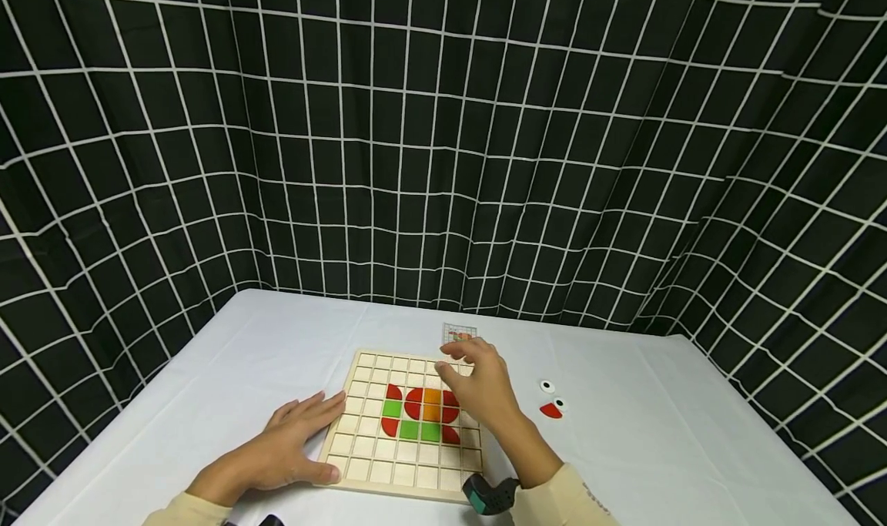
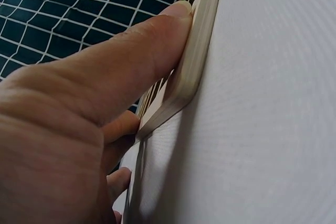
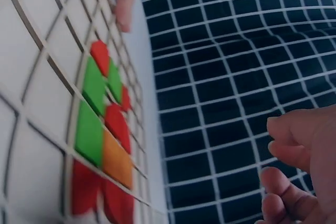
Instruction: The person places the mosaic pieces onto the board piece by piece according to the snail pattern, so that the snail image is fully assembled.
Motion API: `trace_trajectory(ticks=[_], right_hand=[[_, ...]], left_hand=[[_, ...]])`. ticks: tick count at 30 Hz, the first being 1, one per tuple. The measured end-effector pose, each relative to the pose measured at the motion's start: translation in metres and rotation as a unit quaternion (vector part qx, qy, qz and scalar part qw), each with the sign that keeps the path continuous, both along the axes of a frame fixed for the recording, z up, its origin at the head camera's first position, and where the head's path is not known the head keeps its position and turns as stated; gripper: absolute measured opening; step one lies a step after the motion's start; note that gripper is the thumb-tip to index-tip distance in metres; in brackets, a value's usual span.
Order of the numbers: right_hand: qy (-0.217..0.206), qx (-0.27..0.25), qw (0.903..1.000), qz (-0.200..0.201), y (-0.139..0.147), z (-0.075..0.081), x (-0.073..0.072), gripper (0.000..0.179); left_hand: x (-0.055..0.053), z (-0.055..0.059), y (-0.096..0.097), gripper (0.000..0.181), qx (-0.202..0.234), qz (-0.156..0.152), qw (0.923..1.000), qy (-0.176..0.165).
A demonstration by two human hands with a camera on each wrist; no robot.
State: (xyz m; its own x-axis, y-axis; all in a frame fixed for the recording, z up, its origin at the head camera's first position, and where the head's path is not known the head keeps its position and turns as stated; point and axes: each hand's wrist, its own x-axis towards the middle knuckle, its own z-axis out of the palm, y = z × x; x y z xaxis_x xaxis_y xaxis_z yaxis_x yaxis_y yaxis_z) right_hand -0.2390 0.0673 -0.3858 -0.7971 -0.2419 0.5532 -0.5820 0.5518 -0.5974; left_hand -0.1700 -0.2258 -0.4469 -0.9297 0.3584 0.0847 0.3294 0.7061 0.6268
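A pale wooden grid board [image 1: 379, 472] lies on the table, with red, green and orange pieces set in its squares. My left hand [image 1: 280, 445] rests at its left side, fingers spread straight along the edge. In the left wrist view, the thumb [image 2: 152, 43] presses on the rim near the front corner. My right hand [image 1: 485, 383] hovers over the board's far right part, thumb and fingers curved and apart with nothing between them. Quarter-round red pieces [image 1: 390, 427], green squares [image 1: 430, 432] and orange squares [image 1: 431, 413] form a pattern mid-board.
Right of the board, two white discs with black dots [image 1: 547, 386] and a red quarter-round piece [image 1: 551, 410] lie on the white tablecloth [image 1: 644, 433]. Behind the board is a small pattern card [image 1: 460, 332], partly covered by my right hand. A black, white-gridded curtain [image 1: 416, 164] surrounds the table.
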Motion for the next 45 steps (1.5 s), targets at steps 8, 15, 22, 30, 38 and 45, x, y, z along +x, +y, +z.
trace_trajectory(ticks=[8, 15, 22, 30, 38, 45], right_hand=[[0.033, -0.014, 0.9984, -0.044, 0.036, 0.016, 0.008, 0.024], [0.072, -0.012, 0.9963, -0.046, 0.067, 0.018, 0.011, 0.025], [0.085, -0.015, 0.9954, -0.043, 0.101, 0.015, 0.011, 0.027], [0.068, -0.025, 0.9963, -0.046, 0.134, 0.001, 0.007, 0.028], [0.002, -0.016, 0.9981, -0.059, 0.154, -0.032, 0.0, 0.029], [-0.061, 0.004, 0.996, -0.065, 0.164, -0.053, -0.009, 0.031]], left_hand=[[-0.001, 0.0, 0.002, 0.103, 0.0, 0.001, 1.0, -0.001], [0.0, 0.0, 0.001, 0.104, 0.006, -0.011, 0.9999, -0.001], [0.0, 0.001, 0.002, 0.104, 0.009, -0.013, 0.9999, -0.006], [0.001, 0.001, 0.001, 0.104, 0.01, -0.017, 0.9998, -0.001], [0.002, -0.001, 0.0, 0.103, 0.014, -0.013, 0.9998, -0.003], [0.002, 0.002, 0.0, 0.103, 0.011, -0.008, 0.9999, -0.003]])
